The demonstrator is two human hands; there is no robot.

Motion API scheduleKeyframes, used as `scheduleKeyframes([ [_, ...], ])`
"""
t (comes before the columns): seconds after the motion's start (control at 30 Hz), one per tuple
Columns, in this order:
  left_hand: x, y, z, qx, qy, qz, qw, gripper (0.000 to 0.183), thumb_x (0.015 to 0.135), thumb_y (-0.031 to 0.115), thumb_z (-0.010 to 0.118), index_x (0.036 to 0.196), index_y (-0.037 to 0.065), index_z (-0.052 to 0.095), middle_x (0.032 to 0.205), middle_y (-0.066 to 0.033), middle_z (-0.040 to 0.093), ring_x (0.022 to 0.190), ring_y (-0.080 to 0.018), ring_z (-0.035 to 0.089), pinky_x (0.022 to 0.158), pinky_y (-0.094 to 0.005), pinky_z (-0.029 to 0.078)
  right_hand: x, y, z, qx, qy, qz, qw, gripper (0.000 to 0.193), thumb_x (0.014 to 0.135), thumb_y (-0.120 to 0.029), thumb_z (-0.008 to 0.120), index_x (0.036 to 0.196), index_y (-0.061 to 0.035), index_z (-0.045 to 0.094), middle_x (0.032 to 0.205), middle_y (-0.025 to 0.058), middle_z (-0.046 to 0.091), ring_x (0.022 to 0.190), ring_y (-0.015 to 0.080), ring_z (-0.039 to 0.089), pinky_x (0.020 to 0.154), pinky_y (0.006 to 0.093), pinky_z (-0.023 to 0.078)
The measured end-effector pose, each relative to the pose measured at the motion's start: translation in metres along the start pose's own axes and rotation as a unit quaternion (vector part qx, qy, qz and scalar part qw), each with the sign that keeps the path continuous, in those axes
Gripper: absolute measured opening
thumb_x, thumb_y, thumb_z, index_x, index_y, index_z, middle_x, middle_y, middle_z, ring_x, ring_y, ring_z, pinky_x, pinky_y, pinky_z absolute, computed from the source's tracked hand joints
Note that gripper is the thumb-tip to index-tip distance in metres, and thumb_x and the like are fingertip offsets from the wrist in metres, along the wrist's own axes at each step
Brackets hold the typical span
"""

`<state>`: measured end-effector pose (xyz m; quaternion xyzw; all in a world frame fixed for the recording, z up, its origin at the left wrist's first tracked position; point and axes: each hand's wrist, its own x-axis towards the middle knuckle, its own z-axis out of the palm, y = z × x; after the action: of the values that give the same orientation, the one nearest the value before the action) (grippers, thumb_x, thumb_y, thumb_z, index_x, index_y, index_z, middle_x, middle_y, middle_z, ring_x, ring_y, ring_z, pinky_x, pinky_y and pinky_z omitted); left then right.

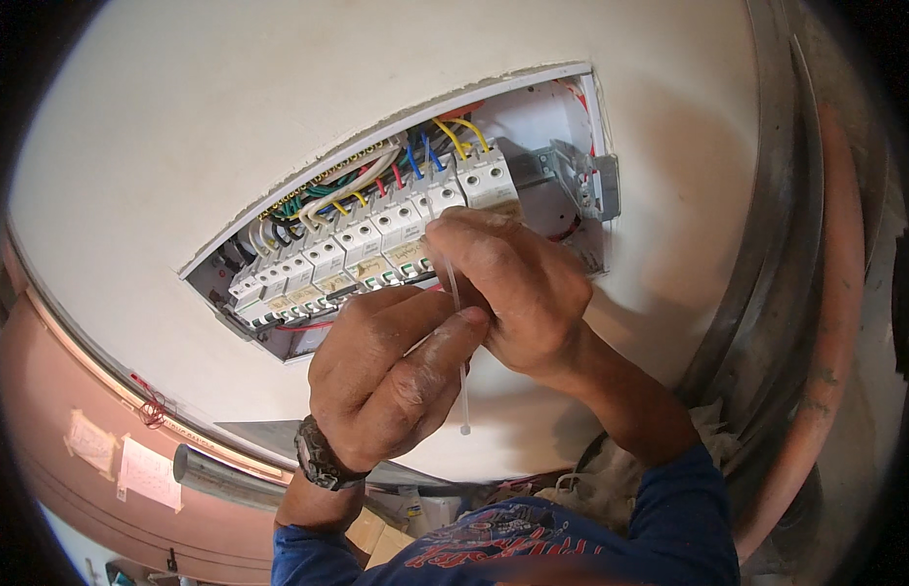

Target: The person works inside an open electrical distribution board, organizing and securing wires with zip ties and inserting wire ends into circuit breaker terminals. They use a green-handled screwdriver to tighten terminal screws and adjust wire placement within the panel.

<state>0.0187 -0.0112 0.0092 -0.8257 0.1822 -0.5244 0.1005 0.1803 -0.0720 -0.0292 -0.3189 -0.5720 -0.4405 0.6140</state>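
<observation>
A thin clear cable tie [464, 396] hangs upright between my hands, its small square head at the lower end. My left hand [396, 376], with a watch on the wrist, pinches the tie around its middle. Higher up, the bent fingers of my right hand [513, 283] are closed on the tie's upper stretch. Both hands are in front of an open electrical panel box [547, 107] set into the wall. Behind them runs a slanting row of white circuit breakers [362, 234], whose right lower part my right hand covers. Coloured wires [386, 168] enter the breakers from above.
A metal bracket [581, 181] juts from the box's right end. Along the right side stand a long orange-brown pipe [816, 391] and dark sheet strips. A grey tube [220, 474] lies at lower left, near papers [150, 474] taped to a pinkish surface.
</observation>
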Motion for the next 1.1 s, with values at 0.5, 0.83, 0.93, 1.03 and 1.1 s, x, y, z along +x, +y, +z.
scheduleKeyframes([
  [0.5, 0.006, -0.006, 0.008, 0.044, -0.016, 0.061, 0.997, 0.048, 0.066, -0.002, 0.085, 0.113, 0.003, 0.08, 0.108, -0.0142, 0.075, 0.089, -0.029, 0.073, 0.069, -0.0361, 0.061, 0.001, 0.01, -0.004, -0.074, 0.008, -0.04, 0.996, 0.034, 0.08, -0.011, 0.077, 0.112, 0.0009, 0.072, 0.104, 0.0159, 0.074, 0.093, 0.032, 0.075, 0.076, 0.0414, 0.062],
  [0.83, 0.004, -0.002, 0.015, 0.019, -0.023, 0.089, 0.996, 0.048, 0.066, 0.003, 0.085, 0.113, 0.0, 0.079, 0.108, -0.0152, 0.074, 0.088, -0.0293, 0.072, 0.068, -0.0358, 0.06, 0.0, 0.017, -0.021, -0.114, -0.011, -0.088, 0.99, 0.026, 0.089, -0.012, 0.079, 0.114, -0.0066, 0.074, 0.098, 0.0095, 0.078, 0.099, 0.0307, 0.078, 0.078, 0.0362, 0.054],
  [0.93, 0.002, -0.004, 0.02, 0.008, -0.018, 0.089, 0.996, 0.049, 0.068, 0.004, 0.083, 0.116, -0.001, 0.078, 0.108, -0.0154, 0.073, 0.09, -0.0295, 0.072, 0.07, -0.0366, 0.06, -0.001, 0.021, -0.021, -0.111, -0.007, -0.088, 0.99, 0.025, 0.091, -0.013, 0.079, 0.114, -0.0065, 0.074, 0.1, 0.0104, 0.079, 0.1, 0.032, 0.078, 0.081, 0.0386, 0.055],
  [1.03, 0.001, -0.001, 0.023, -0.01, -0.038, 0.08, 0.996, 0.049, 0.069, 0.002, 0.082, 0.118, 0.001, 0.077, 0.108, -0.0147, 0.073, 0.091, -0.0299, 0.072, 0.072, -0.0371, 0.06, -0.002, 0.028, -0.022, -0.098, 0.008, -0.098, 0.99, 0.023, 0.091, -0.018, 0.074, 0.112, -0.0077, 0.074, 0.102, 0.0086, 0.079, 0.104, 0.0293, 0.077, 0.084, 0.0401, 0.054],
  [1.1, 0.001, 0.003, 0.027, -0.005, -0.043, 0.043, 0.998, 0.048, 0.069, -0.003, 0.085, 0.117, 0.006, 0.079, 0.106, -0.0126, 0.074, 0.09, -0.0293, 0.072, 0.072, -0.0376, 0.059, -0.002, 0.033, -0.023, -0.086, 0.006, -0.099, 0.991, 0.023, 0.091, -0.02, 0.072, 0.112, -0.0083, 0.074, 0.104, 0.0088, 0.079, 0.106, 0.0302, 0.077, 0.086, 0.0419, 0.055],
])
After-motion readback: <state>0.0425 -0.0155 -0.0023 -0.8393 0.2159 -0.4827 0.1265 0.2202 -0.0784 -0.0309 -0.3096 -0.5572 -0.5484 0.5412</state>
